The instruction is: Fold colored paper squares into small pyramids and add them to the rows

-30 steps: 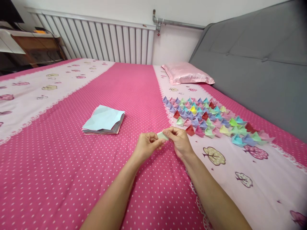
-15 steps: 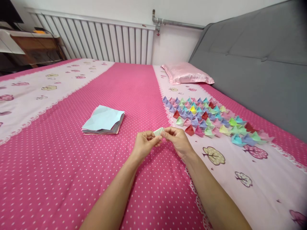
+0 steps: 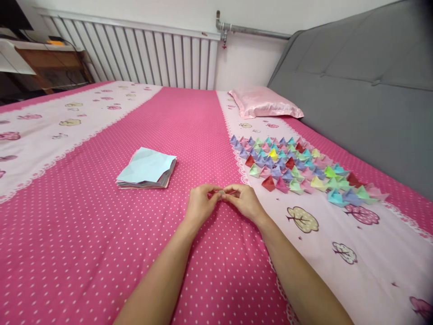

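Note:
Between my fingertips is a small piece of pale folded paper (image 3: 221, 192), mostly covered by the fingers. My left hand (image 3: 202, 202) pinches it from the left, and my right hand (image 3: 244, 201) pinches it from the right, the two hands almost touching. To the left lies a stack of square paper (image 3: 147, 167) with a light blue sheet on top. On the right, rows of folded paper boats (image 3: 291, 163) in many colours stand close together on the bedspread.
A pink dotted bedspread (image 3: 189, 122) with pale printed bands covers the bed. Farther back lies a pink pillow (image 3: 265, 103), beside a grey padded headboard (image 3: 358, 81). A white radiator (image 3: 152, 56) runs along the wall, with a desk (image 3: 43, 63) at the far left.
The fingers have closed in over the pale paper, so much less of it shows. Both hands stay in nearly the same place; the stack and boats are unmoved.

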### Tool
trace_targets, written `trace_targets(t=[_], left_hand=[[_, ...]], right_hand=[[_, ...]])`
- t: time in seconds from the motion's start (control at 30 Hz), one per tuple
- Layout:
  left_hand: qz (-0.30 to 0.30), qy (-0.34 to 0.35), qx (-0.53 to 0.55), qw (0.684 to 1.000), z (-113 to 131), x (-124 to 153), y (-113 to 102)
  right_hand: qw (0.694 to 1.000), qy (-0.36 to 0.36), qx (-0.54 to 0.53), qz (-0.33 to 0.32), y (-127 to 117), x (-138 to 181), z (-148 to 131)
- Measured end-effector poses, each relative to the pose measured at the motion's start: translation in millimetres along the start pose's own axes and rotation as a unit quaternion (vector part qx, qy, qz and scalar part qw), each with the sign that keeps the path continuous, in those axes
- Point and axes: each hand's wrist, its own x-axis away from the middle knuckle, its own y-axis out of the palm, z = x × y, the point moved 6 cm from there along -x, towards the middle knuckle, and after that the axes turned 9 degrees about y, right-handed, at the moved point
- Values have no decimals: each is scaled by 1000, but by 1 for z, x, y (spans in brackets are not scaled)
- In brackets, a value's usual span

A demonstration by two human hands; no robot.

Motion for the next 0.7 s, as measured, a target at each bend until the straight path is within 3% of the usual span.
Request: trace_targets(t=[0.13,0.37,0.7], left_hand=[[6,-5,-10,1000,-3,1,-1],[8,-8,-20,1000,-1,2,-2],[-7,-19,-14,1000,-1,2,1]], right_hand=[[999,8,32,3,-1,1,0],[994,-40,59,83,-11,3,-10],[993,-43,63,89,-2,7,-19]])
